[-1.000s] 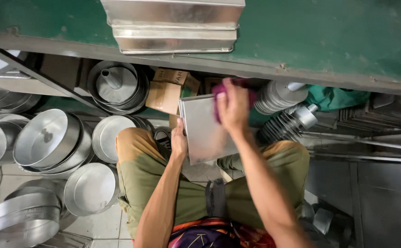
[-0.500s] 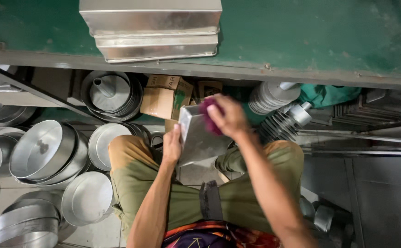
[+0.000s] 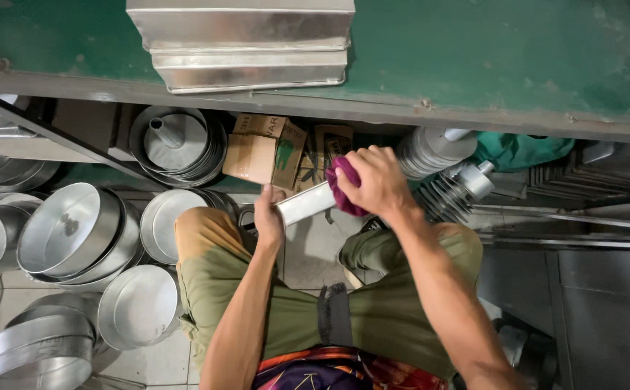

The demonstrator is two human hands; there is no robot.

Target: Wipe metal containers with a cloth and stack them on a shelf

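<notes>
- A brown cardboard box (image 3: 263,149) with a green printed patch stands under the green table's (image 3: 474,50) front edge, beside the stacked round pans.
- A second, darker cardboard box (image 3: 327,143) sits just right of it, partly hidden.

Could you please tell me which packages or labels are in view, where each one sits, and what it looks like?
Brown cardboard box: under the green bench edge, beside the stacked round metal pans; boxy, with green-and-dark printing.
Second brown cardboard carton: right behind it, partly hidden by the right hand.

The right hand (image 3: 376,180) hides most of the magenta cloth (image 3: 342,189).
</notes>
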